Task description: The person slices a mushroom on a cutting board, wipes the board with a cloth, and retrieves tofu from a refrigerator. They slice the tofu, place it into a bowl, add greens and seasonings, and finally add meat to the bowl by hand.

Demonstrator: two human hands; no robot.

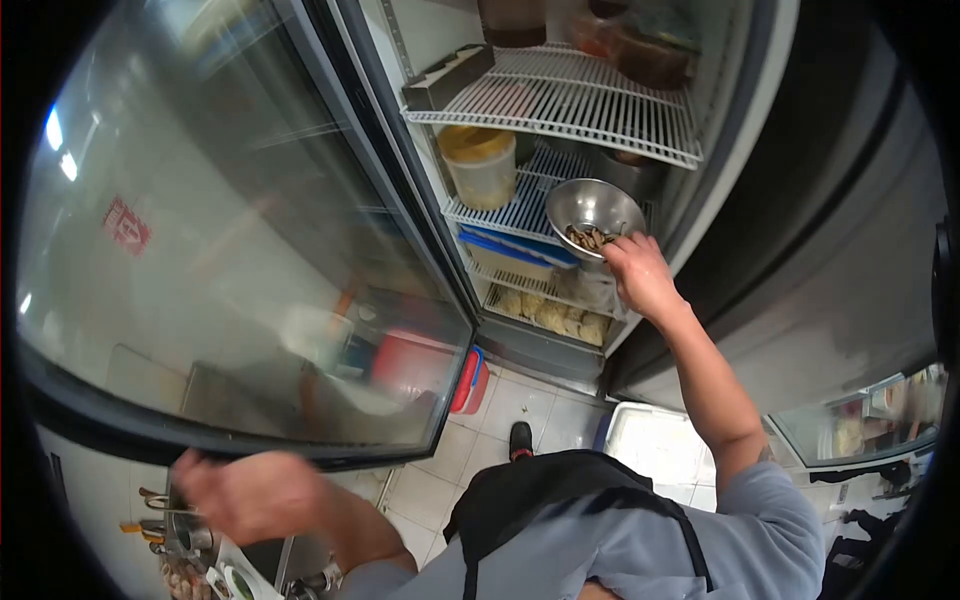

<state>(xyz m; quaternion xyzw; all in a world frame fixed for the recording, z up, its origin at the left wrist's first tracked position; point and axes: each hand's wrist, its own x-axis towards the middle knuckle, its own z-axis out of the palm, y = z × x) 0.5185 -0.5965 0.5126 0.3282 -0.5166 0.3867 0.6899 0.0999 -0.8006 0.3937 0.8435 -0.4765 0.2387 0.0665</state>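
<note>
My right hand [643,272] is closed on the near rim of a steel mixing bowl [590,200], which is tilted toward me at the middle shelf of a fridge. Small brown pieces [590,238] lie in the bottom of the bowl. To its left on that shelf stands a clear plastic tub with a yellow lid [478,168]. My left hand [245,490], smeared by motion, is at the lower edge of the glass fridge door [230,250], which stands wide open on the left.
A wire shelf [560,95] with containers runs above the bowl. Blue-edged trays [515,248] and bags of pale food [550,312] sit below. A red bucket [472,385] stands on the tiled floor behind the door; a white bin [655,440] is near my right side.
</note>
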